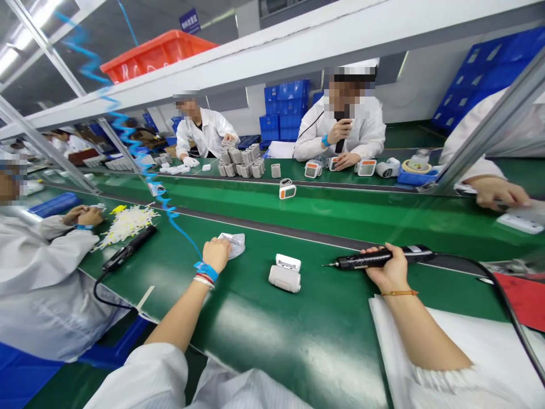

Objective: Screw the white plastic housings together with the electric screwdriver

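Observation:
My right hand (389, 271) is wrapped round a black electric screwdriver (360, 261), its bit pointing left above the green bench. A cable runs from the tool's rear toward the lower right. At a small clear plastic bag (237, 245) with tiny grey pieces inside, my left hand (216, 254) has its fingers curled on the near edge; the fingertips are partly hidden. Between my hands lies a white device with a rolled grey cuff (285, 278), its white housing (288, 262) on the far side. A blue band with a coiled cord circles my left wrist.
Beyond my bench runs a green conveyor (230, 199) carrying a white-and-orange device (287, 191). At left, a co-worker's hands are near a pile of white and yellow pieces (130, 224) and another screwdriver (130, 248). White sheeting (460, 335) lies under my right forearm.

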A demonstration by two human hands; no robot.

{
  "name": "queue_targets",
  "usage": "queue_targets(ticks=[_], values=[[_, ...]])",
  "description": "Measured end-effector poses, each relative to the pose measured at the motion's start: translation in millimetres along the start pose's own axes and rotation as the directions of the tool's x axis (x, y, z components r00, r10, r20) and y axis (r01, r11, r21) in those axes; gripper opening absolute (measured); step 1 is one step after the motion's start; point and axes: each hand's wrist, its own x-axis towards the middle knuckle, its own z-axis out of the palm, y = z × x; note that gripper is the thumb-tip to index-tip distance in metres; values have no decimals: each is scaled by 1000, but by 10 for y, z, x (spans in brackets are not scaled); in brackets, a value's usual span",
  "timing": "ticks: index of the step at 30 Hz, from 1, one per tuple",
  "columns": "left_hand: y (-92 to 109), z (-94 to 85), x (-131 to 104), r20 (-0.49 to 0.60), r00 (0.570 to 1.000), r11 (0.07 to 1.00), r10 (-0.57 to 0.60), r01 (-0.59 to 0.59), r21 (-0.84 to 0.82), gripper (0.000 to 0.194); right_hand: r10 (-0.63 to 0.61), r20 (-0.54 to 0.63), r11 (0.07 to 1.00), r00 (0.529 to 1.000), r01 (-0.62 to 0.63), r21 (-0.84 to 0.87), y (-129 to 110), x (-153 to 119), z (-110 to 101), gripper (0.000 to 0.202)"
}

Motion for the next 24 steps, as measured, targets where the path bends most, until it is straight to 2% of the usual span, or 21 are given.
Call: queue_targets(ticks=[3,6,9,13,16,19,24], values=[[-48,-35,2,-75,997,998,-11,7,-62,29,-2,5,1000,1000,2,9,6,9,0,14],[75,-35,54,-207,978,955,30,-89,-281,27,-3,3,1000,1000,3,23,18,14,8,14],[468,48,195,-240,960,841,146,-248,-480,19,-7,3,999,1000,7,36,32,-2,20,13],[1192,248,443,-213,935,739,283,-354,-573,10,-21,4,998,1000,20,53,38,-51,31,11],[1602,363,540,-210,898,646,386,-426,-634,12,-45,-9,996,999,45,79,42,-71,32,10],[1804,422,523,-209,853,571,477,-482,-664,17,-70,-29,990,997,73,120,71,-66,37,10],[1891,470,437,-203,762,481,614,-566,-669,29,-40,-36,984,999,46,170,198,-93,73,12]])
